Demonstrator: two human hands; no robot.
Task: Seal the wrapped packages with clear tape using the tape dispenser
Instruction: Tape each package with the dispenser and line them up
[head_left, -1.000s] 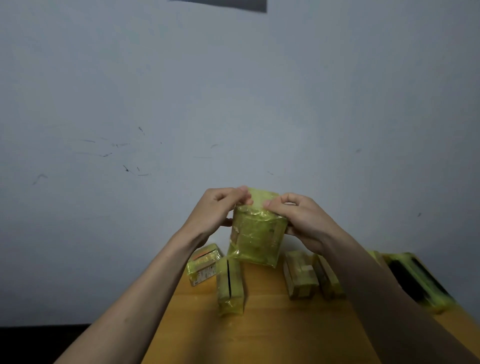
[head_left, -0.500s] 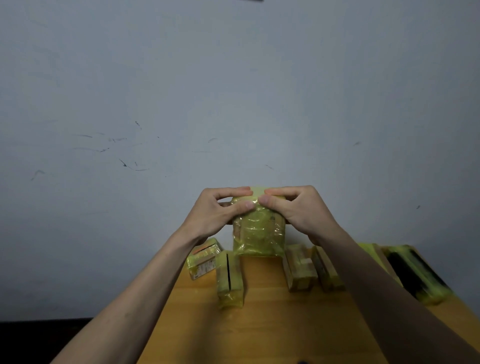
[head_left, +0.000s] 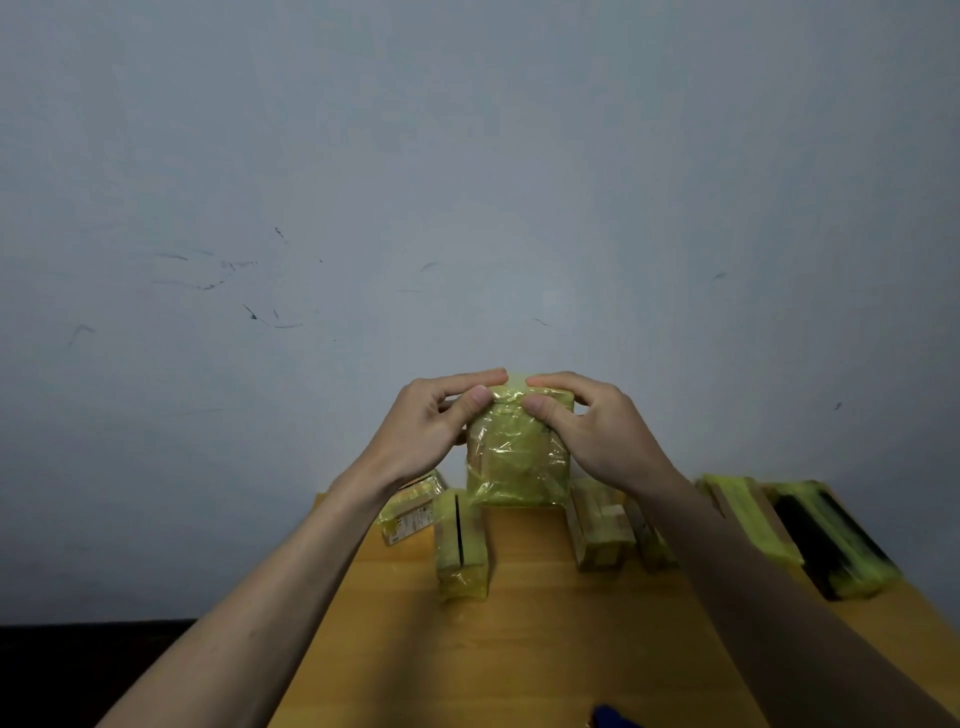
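Both of your hands, left hand (head_left: 426, 431) and right hand (head_left: 597, 431), pinch the top fold of the yellow-wrapped package (head_left: 517, 457), held upright above the tabletop (head_left: 519, 649). Loosen either thumb and the film may spring open before any tape lands.

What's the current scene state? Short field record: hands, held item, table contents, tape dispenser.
left hand: grips the top left of the held package, thumb pressed on its front
right hand: grips the top right, thumb on its front
held package: yellow film wrap, upright, raised above the table
table: wooden, against a grey wall
other packages: leaning package far left; package with dark slot; two small packages partly behind the right forearm; long dark package far right
tape dispenser: not identifiable; a blue object is cut off at the bottom edge
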